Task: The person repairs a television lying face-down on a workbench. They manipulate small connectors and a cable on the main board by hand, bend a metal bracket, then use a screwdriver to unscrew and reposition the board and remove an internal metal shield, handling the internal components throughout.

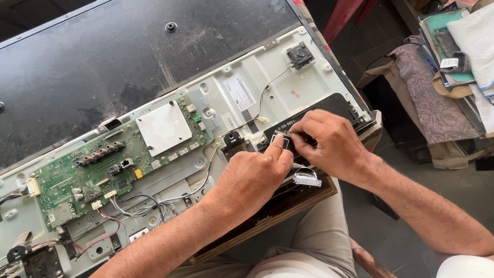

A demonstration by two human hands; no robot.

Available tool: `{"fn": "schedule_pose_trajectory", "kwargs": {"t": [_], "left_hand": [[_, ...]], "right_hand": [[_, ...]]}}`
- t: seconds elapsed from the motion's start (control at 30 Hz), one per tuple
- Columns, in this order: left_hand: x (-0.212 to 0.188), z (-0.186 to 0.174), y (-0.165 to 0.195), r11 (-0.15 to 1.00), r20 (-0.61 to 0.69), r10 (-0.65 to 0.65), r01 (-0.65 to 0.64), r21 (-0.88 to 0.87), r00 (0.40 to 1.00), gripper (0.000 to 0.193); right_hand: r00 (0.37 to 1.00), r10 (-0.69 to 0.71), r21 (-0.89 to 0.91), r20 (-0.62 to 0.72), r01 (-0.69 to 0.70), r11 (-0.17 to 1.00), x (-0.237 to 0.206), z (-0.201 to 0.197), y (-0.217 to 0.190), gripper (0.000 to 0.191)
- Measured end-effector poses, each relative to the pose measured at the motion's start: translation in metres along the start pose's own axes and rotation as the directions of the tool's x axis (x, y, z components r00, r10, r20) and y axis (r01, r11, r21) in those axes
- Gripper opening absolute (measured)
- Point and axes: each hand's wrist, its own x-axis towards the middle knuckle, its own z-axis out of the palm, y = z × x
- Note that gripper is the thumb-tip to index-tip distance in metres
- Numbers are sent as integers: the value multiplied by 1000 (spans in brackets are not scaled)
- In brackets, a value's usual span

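1. Head view: two bare hands work at the near right edge of one opened television back (pixel 267 77); the left hand (pixel 254 177) presses its fingertips on one small black connector piece (pixel 281 140), pinching it against the long black strip (pixel 319 116); the right hand (pixel 329 141) has its fingers curled, gripping the same small piece from the other side, so both hands touch at the fingertips.
2. Head view, counted parts: one green circuit board (pixel 98 167) with one pale square shield (pixel 163 127) lies well left of the hands; one small black square module (pixel 300 54) sits near the far right edge, joined by one thin wire (pixel 267 87); one silvery flat-cable end (pixel 307 179) hangs just below the hands.
3. Head view, edges and room: the hands sit right at the panel's edge, over the wooden table rim (pixel 288 208); bare grey metal lies between board and hands; one pile of cloth and papers (pixel 453 56) stands well apart at right.
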Motion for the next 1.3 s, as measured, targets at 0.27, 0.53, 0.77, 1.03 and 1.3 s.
{"fn": "schedule_pose_trajectory", "kwargs": {"t": [0.27,0.53,0.77,1.03,1.3], "left_hand": [[-2,1,-2,999,2,10,-11,31,1000,12],[-6,2,-1,999,-65,22,-19,41,998,11],[-9,-1,1,999,-48,9,-7,34,999,13],[-11,-4,4,1000,-20,8,-7,17,1000,11],[-13,-2,2,999,-49,19,-17,43,999,13]], "right_hand": [[1000,-2,26,-8,3,1000,1,2,0,9],[999,23,25,-23,-22,999,-1,5,-3,10],[999,32,28,-21,-31,999,-2,4,-7,9],[1000,25,22,-5,-25,999,-2,3,-10,10],[999,38,33,2,-38,999,-2,4,-12,9]]}}
